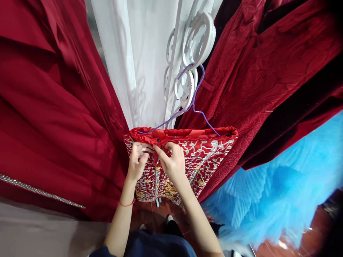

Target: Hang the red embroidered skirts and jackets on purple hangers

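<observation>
A red garment (199, 157) with silver and gold embroidery hangs upright in front of me, its wide satin-edged top gathered open. Inside that top edge sits a thin purple wire hanger (193, 104), hooked on a white scrolled metal stand. My left hand (138, 160) is closed at the front of the garment, just below the edge, fingers pinching the cloth. Right beside it, my right hand (173, 160) is closed too, thumb and index finger at the same spot near a narrow red strip (155, 159). What exactly lies between the fingertips is partly hidden.
Dark red dresses (61, 117) hang close on the left, and patterned red ones (257, 82) on the right. A fluffy blue gown (276, 182) spreads at lower right. Behind the white scrolled stand (199, 39) falls a white curtain (150, 53). Brown tiles (270, 248) cover the floor.
</observation>
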Motion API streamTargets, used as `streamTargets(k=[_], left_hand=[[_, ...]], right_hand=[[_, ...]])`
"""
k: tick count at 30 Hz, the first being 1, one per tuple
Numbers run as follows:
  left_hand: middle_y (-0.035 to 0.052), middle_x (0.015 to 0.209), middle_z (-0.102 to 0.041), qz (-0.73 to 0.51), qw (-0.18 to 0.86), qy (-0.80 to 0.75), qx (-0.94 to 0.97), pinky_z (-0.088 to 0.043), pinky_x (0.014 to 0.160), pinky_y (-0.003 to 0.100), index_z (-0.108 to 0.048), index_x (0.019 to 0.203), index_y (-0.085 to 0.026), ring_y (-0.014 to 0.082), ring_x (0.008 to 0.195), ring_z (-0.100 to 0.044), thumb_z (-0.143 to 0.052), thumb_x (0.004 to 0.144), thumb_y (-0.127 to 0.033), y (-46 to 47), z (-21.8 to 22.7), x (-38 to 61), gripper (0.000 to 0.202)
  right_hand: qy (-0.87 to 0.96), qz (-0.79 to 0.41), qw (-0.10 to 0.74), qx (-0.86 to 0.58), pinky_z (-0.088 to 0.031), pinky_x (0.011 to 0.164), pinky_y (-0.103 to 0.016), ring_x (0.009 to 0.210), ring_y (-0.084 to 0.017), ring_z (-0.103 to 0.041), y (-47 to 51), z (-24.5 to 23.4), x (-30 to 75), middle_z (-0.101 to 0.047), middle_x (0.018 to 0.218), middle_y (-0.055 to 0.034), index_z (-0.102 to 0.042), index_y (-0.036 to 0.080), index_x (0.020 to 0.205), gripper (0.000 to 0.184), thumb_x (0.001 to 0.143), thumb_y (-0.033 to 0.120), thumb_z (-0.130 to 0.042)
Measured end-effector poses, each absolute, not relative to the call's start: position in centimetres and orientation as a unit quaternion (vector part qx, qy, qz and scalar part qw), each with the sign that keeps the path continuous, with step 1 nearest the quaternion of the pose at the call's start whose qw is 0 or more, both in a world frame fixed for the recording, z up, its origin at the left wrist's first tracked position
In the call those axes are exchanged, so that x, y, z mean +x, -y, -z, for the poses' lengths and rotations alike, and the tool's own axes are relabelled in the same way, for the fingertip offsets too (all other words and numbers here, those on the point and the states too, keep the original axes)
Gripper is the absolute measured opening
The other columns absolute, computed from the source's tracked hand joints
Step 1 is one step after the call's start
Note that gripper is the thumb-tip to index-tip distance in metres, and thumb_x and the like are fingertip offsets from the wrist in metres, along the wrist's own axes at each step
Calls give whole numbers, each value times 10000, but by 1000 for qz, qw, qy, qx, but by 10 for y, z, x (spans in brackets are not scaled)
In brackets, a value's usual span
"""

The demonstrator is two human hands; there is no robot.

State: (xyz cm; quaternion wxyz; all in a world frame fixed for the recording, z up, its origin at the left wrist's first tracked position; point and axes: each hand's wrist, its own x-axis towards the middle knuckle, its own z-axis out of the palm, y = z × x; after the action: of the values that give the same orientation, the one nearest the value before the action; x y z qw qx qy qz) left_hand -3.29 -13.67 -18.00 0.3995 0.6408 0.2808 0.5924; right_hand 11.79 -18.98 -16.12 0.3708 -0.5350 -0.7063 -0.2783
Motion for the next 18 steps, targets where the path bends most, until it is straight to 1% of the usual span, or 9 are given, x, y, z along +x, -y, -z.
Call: streamTargets(k=[2, 4, 6, 9, 11, 14, 18], left_hand=[[68, 996, -723, -547, 368, -304, 688, -544, 761, 265, -566, 1049, -218, 176, 893, -698, -622, 885, -420, 140, 179, -33, 267], [51, 919, -723, -509, 329, -339, 719, -531, 762, 255, -623, 976, -209, 160, 832, -688, -603, 913, -400, 145, 180, -38, 203], [41, 870, -722, -488, 306, -370, 729, -525, 738, 252, -645, 928, -205, 152, 764, -675, -559, 940, -403, 154, 187, -47, 216], [52, 906, -737, -447, 306, -419, 728, -528, 725, 261, -649, 959, -208, 173, 789, -692, -542, 945, -425, 179, 206, -63, 242], [50, 904, -743, -406, 324, -446, 729, -534, 726, 268, -649, 972, -215, 185, 801, -706, -526, 948, -434, 205, 223, -70, 253], [44, 891, -749, -375, 354, -484, 707, -542, 751, 277, -649, 983, -220, 188, 801, -716, -510, 950, -422, 254, 248, -73, 248], [62, 894, -755, -392, 393, -531, 641, -547, 772, 291, -642, 978, -215, 201, 818, -722, -480, 957, -439, 333, 278, -69, 277]], right_hand=[[715, 257, 358, -542, -465, 837, -373, 964, -229, -509, 193, 163, 118, -547, 1111, -110, -614, 310, 1342, 418, 963, 166, -511], [726, 227, 351, -546, -476, 876, -404, 1015, -247, -512, 198, 165, 118, -534, 1163, -122, -554, 317, 1414, 471, 966, 182, -498], [732, 198, 357, -545, -480, 912, -438, 1081, -265, -509, 203, 169, 116, -511, 1227, -132, -518, 323, 1445, 499, 965, 191, -494], [737, 155, 392, -528, -483, 948, -475, 1168, -285, -497, 218, 175, 111, -481, 1293, -148, -538, 294, 1424, 471, 962, 208, -507], [739, 118, 427, -508, -489, 961, -479, 1177, -279, -507, 233, 177, 108, -485, 1285, -152, -566, 264, 1387, 432, 963, 208, -509], [746, 43, 469, -471, -494, 983, -461, 1173, -258, -527, 264, 180, 103, -495, 1255, -148, -592, 229, 1335, 384, 963, 193, -505], [774, -77, 481, -404, -510, 964, -404, 1139, -223, -558, 309, 198, 91, -505, 1216, -123, -620, 227, 1253, 314, 961, 194, -508]])
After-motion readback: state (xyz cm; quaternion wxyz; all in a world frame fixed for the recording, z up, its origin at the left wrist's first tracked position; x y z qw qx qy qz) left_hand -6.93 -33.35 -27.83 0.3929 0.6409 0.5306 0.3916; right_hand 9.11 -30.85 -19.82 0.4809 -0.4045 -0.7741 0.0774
